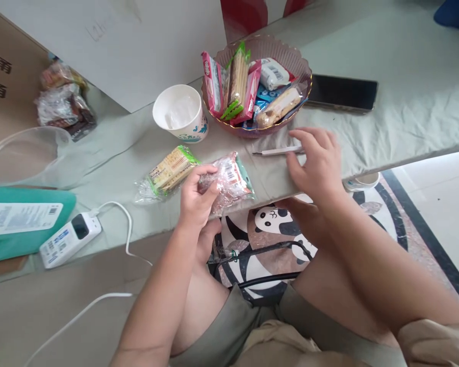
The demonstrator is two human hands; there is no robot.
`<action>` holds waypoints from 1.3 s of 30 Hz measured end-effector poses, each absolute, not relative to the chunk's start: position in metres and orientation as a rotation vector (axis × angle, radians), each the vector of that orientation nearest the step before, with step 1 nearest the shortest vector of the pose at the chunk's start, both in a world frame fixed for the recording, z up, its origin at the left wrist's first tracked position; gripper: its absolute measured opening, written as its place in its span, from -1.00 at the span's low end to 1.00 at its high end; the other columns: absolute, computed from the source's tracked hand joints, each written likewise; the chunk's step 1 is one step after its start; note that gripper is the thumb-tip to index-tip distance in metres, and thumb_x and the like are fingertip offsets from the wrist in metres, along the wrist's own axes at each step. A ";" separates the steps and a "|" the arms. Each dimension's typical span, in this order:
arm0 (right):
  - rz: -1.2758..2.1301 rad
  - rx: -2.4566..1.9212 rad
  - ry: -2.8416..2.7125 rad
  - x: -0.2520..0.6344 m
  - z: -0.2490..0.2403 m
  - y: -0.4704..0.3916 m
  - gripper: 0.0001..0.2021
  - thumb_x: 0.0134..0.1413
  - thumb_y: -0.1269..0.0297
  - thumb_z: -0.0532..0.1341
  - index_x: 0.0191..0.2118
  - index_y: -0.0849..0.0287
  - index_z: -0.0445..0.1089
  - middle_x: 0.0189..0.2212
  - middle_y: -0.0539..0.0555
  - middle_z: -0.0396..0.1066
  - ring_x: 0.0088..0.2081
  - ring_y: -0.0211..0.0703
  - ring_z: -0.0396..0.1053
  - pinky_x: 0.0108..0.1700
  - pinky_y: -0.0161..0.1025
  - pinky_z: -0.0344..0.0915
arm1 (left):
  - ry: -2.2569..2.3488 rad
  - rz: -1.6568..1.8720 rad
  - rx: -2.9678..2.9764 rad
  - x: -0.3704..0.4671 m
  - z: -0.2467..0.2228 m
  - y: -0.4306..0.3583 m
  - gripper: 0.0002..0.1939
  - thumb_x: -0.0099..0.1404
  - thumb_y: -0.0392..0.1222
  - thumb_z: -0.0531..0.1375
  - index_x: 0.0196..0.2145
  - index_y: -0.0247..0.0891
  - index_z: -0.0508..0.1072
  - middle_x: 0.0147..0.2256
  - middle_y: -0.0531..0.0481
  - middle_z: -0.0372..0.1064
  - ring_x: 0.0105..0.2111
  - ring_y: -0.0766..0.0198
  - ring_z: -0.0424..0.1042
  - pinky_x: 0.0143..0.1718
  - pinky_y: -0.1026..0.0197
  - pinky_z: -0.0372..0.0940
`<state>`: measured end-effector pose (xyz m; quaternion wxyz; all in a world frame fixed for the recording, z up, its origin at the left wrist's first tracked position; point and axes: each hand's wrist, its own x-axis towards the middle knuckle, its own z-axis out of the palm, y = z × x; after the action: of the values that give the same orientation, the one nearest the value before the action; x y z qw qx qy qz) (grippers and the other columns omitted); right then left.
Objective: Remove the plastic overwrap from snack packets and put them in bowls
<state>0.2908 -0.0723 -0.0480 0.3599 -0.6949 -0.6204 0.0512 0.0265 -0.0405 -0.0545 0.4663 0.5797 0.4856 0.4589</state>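
My left hand [199,198] pinches the left side of a clear-wrapped snack packet [229,178] at the table's front edge. To its left lies a green and yellow biscuit packet [172,171]. My right hand [316,160] is open, its thumb and fingers apart around the right end of a white pen [277,151] lying on the cloth; whether the fingers touch it is unclear. Behind the packets stand a white paper cup [179,114] and a scalloped glass bowl [304,61] of wrapped snacks.
A black phone [342,93] lies right of the bowl. On the left are a clear plastic tub [26,155], a teal container [26,219], a white power strip [71,238] with a cable, and wrapped snacks [63,104]. A white box [110,46] stands behind.
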 end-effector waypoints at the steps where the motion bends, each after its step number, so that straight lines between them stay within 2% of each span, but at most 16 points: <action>1: 0.096 -1.856 -1.618 0.295 -0.051 -0.071 -0.79 0.22 0.30 0.18 -0.06 0.09 0.47 0.06 0.26 0.48 0.19 0.28 0.31 0.20 0.27 0.18 | 1.210 1.176 1.407 0.028 -0.054 -0.039 -0.60 0.09 0.17 0.46 -0.22 -0.08 0.57 -0.18 0.02 0.49 -0.19 0.24 0.44 -0.07 0.19 0.37; 4: 0.097 -1.901 -1.717 0.298 -0.055 -0.071 -0.86 0.27 0.28 0.14 -0.21 0.08 0.47 -0.10 0.21 0.54 0.12 0.25 0.35 0.16 0.23 0.17 | 1.255 1.274 1.344 0.032 -0.051 -0.035 -0.61 0.09 0.23 0.45 -0.35 -0.11 0.55 -0.26 0.02 0.47 -0.18 0.23 0.43 -0.04 0.17 0.35; 7: 0.132 -1.888 -1.777 0.292 -0.054 -0.075 -0.82 0.31 0.27 0.10 -0.21 0.07 0.46 -0.25 0.17 0.54 -0.04 0.17 0.40 0.05 0.12 0.21 | 1.259 1.308 1.324 0.034 -0.051 -0.034 -0.61 0.09 0.21 0.46 -0.38 -0.13 0.54 -0.29 0.03 0.44 -0.21 0.26 0.42 -0.10 0.20 0.35; 10: 0.165 -1.876 -1.835 0.286 -0.055 -0.076 -0.82 0.24 0.23 0.17 -0.11 0.09 0.47 -0.17 0.20 0.54 -0.04 0.19 0.38 -0.02 0.08 0.23 | 1.270 1.342 1.291 0.033 -0.051 -0.035 -0.61 0.12 0.18 0.46 -0.29 -0.11 0.51 -0.29 0.06 0.39 -0.30 0.33 0.37 -0.22 0.25 0.33; 12: 0.200 -1.834 -1.886 0.286 -0.057 -0.074 -0.81 0.21 0.22 0.21 -0.11 0.09 0.48 -0.11 0.21 0.54 0.00 0.20 0.37 -0.03 0.06 0.23 | 1.274 1.353 1.243 0.031 -0.051 -0.035 -0.50 0.09 0.21 0.47 -0.15 -0.06 0.44 -0.25 0.06 0.36 -0.32 0.32 0.37 -0.24 0.23 0.36; 14: 0.223 -1.798 -1.894 0.287 -0.058 -0.072 -0.85 0.21 0.23 0.20 -0.16 0.08 0.48 -0.13 0.19 0.54 -0.01 0.18 0.38 -0.04 0.04 0.23 | 1.263 1.350 1.206 0.029 -0.051 -0.034 -0.34 0.02 0.26 0.48 -0.05 -0.03 0.36 -0.17 0.02 0.37 -0.25 0.26 0.43 -0.17 0.16 0.42; 16: 0.243 -1.798 -1.834 0.288 -0.058 -0.072 -0.89 0.19 0.25 0.19 -0.21 0.07 0.44 -0.25 0.15 0.52 -0.14 0.12 0.40 -0.10 0.00 0.23 | 1.262 1.341 1.184 0.025 -0.051 -0.031 -0.27 -0.03 0.32 0.48 -0.04 -0.06 0.34 -0.10 -0.05 0.39 -0.17 0.18 0.47 -0.11 0.09 0.45; 19: 0.359 -1.763 -1.680 0.283 -0.051 -0.077 -0.89 0.14 0.22 0.23 -0.21 0.06 0.37 -0.41 0.04 0.41 -0.38 -0.05 0.33 -0.25 -0.10 0.20 | 1.283 1.339 1.164 0.020 -0.053 -0.028 -0.30 -0.02 0.34 0.47 -0.10 -0.09 0.35 -0.08 -0.08 0.41 -0.13 0.14 0.49 -0.10 0.06 0.45; 21: 0.536 -1.645 -1.602 0.274 -0.044 -0.084 -0.84 0.16 0.16 0.26 -0.19 0.05 0.34 -0.45 -0.01 0.37 -0.45 -0.13 0.28 -0.33 -0.16 0.18 | 1.286 1.355 1.179 0.017 -0.054 -0.028 -0.35 0.02 0.33 0.45 -0.12 -0.08 0.34 -0.11 -0.05 0.42 -0.14 0.16 0.49 -0.10 0.08 0.45; 23: 0.782 -1.470 -1.577 0.260 -0.038 -0.092 -0.80 0.30 0.06 0.16 -0.15 0.07 0.35 -0.48 -0.04 0.33 -0.48 -0.19 0.26 -0.37 -0.19 0.17 | 1.291 1.372 1.227 0.017 -0.056 -0.030 -0.37 0.06 0.31 0.44 -0.11 -0.08 0.35 -0.14 -0.02 0.41 -0.15 0.19 0.49 -0.09 0.10 0.43; 25: 1.002 -1.309 -1.583 0.244 -0.035 -0.101 -0.65 0.42 -0.03 -0.01 -0.14 0.09 0.38 -0.52 -0.06 0.29 -0.51 -0.22 0.24 -0.41 -0.21 0.16 | 1.297 1.370 1.298 0.019 -0.057 -0.033 -0.39 0.09 0.31 0.43 -0.09 -0.09 0.36 -0.15 -0.01 0.40 -0.16 0.20 0.48 -0.09 0.12 0.41; 27: 1.139 -1.200 -1.573 0.229 -0.035 -0.107 -0.54 0.46 -0.09 -0.09 -0.17 0.11 0.41 -0.53 -0.05 0.28 -0.51 -0.24 0.24 -0.40 -0.22 0.19 | 1.301 1.334 1.362 0.025 -0.055 -0.038 -0.39 0.12 0.32 0.41 -0.07 -0.10 0.38 -0.15 -0.02 0.40 -0.17 0.19 0.48 -0.12 0.15 0.39; 33: 1.398 -1.067 -1.418 0.211 -0.042 -0.108 -0.51 0.44 -0.18 -0.07 -0.24 0.13 0.32 -0.42 -0.01 0.41 -0.47 -0.27 0.40 -0.31 -0.23 0.33 | 1.285 1.245 1.447 0.049 -0.040 -0.054 -0.39 0.13 0.34 0.38 -0.07 -0.15 0.43 -0.25 0.02 0.42 -0.32 0.26 0.43 -0.29 0.22 0.33; 36: 1.401 -1.124 -1.417 0.215 -0.041 -0.105 -0.49 0.42 -0.20 -0.06 -0.27 0.14 0.33 -0.43 0.00 0.41 -0.50 -0.30 0.35 -0.37 -0.25 0.29 | 1.282 1.230 1.500 0.053 -0.034 -0.057 -0.40 0.14 0.33 0.38 -0.07 -0.15 0.44 -0.24 0.01 0.46 -0.31 0.24 0.45 -0.27 0.21 0.37; 39: 1.365 -1.217 -1.445 0.220 -0.036 -0.103 -0.52 0.42 -0.13 -0.03 -0.34 0.14 0.34 -0.51 -0.02 0.35 -0.51 -0.30 0.28 -0.40 -0.27 0.23 | 1.286 1.227 1.644 0.052 -0.034 -0.058 -0.42 0.19 0.32 0.33 -0.05 -0.17 0.45 -0.17 -0.04 0.49 -0.20 0.17 0.50 -0.18 0.17 0.41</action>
<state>0.2198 -0.1032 -0.0359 0.3944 -0.4798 -0.5696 0.5382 0.0518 -0.0579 -0.0337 0.3526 0.6354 0.4971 0.4742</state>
